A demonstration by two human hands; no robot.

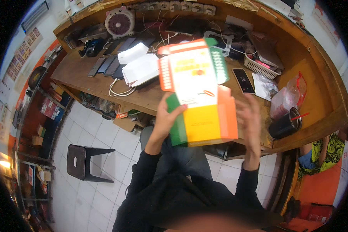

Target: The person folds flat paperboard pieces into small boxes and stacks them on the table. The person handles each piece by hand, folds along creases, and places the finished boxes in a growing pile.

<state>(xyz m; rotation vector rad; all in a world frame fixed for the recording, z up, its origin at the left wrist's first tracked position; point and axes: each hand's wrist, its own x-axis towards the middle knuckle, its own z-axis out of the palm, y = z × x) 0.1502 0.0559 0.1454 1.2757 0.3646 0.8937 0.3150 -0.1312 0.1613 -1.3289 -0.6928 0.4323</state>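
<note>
An unfolded cardboard box [203, 120], white, yellow, orange and green with side flaps, spreads out in front of me above the desk's near edge. My left hand [167, 120] grips its left side, thumb lying over the printed face and the other fingers hidden behind. Just off the orange flaps on the right is my right hand [249, 120], raised and smeared by motion, so its finger pose is unclear. Behind the box's left edge, a stack of white papers [141, 69] lies on the desk beside several phones [111, 66].
On the wooden desk [77, 75] a phone [243, 80], a white basket [262, 69], a plastic bag [286, 101] and a black tumbler with a red straw [284, 125] stand to the right. A small fan [120, 22] sits at the back. A dark stool [79, 162] is on the tiled floor.
</note>
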